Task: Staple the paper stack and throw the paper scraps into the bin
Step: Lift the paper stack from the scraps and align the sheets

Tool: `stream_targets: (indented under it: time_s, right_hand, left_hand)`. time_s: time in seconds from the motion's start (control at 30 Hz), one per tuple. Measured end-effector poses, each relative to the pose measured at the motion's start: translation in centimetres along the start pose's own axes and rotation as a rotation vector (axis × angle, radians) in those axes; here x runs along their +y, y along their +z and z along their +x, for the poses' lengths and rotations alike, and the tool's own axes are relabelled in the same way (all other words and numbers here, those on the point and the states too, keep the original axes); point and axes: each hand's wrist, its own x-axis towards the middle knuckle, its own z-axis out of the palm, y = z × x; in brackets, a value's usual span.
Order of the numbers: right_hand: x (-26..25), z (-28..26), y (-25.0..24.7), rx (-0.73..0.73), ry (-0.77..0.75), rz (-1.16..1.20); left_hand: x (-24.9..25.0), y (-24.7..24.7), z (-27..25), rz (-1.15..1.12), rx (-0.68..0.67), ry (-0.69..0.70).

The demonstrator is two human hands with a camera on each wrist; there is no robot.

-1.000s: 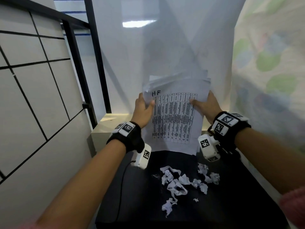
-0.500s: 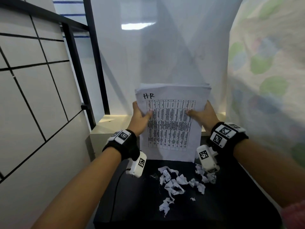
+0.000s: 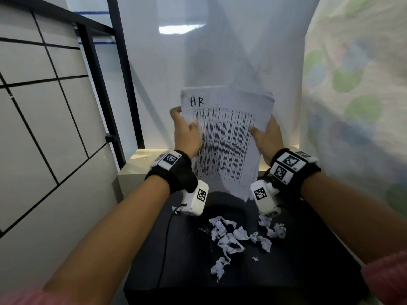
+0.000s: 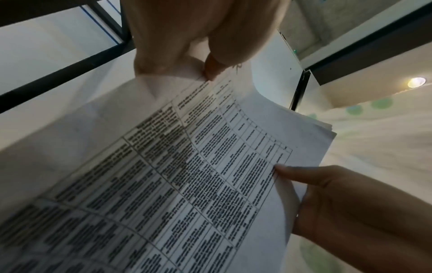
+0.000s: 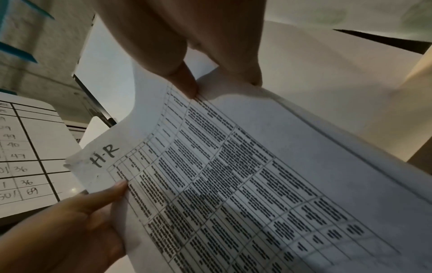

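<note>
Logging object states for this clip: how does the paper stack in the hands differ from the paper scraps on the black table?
The paper stack is flat, whole sheets; the paper scraps are small crumpled pieces. The stack is held upright above the table by the left hand and right hand; the scraps lie loose on the black table, untouched. The stack's top sheet shows a printed table and a handwritten "H.R"; the scraps show only bits of print. Both are white paper.

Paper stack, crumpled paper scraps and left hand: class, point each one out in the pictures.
paper stack (image 3: 226, 137), head view, on the middle of the printed table.
crumpled paper scraps (image 3: 231, 238), head view, on the central clump.
left hand (image 3: 187, 137), head view, on its back.
</note>
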Motion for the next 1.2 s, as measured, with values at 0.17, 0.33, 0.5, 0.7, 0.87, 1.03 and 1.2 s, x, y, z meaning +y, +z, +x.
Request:
stream_targets:
  time_s: [0.17,0.33,0.5,0.7,0.87,1.03,1.2]
  right_hand:
    - [0.7,-1.2,-1.2,-0.020,0.084,-0.023]
    - [1.6,-0.7,-1.1,-0.061,0.168,-0.005]
    - [2.1,0.2,-1.4,-0.099,0.251,0.032]
    - [2.0,0.0,-1.5,-0.119,0.268,-0.021]
    - [1.9,0.0,-1.4,-0.134,0.273,-0.023]
    - [1.6,-0.4,-1.3,-0.159,0.242,-0.055]
    - [1.9,-0.5,-1.5,-0.094,0.232,-0.021]
  left_hand:
    - [-1.6,-0.7,-1.2,-0.077,-0.098,0.022]
    - [-2.2,-0.9,-0.9,-0.077,-0.137,-0.012]
    - [-1.8,-1.2,-0.8,0.131,-0.027,0.064]
    - [2.8,-1.2,-0.6,1.016,0.003,0.661]
    - [3.5,-0.4,0.2,1.272,-0.330,0.538]
    - [4.1,-0.6,0.8,1.205,-0.313,0.534]
    - [1.6,-2.9,1.2,0.754,0.171,0.371]
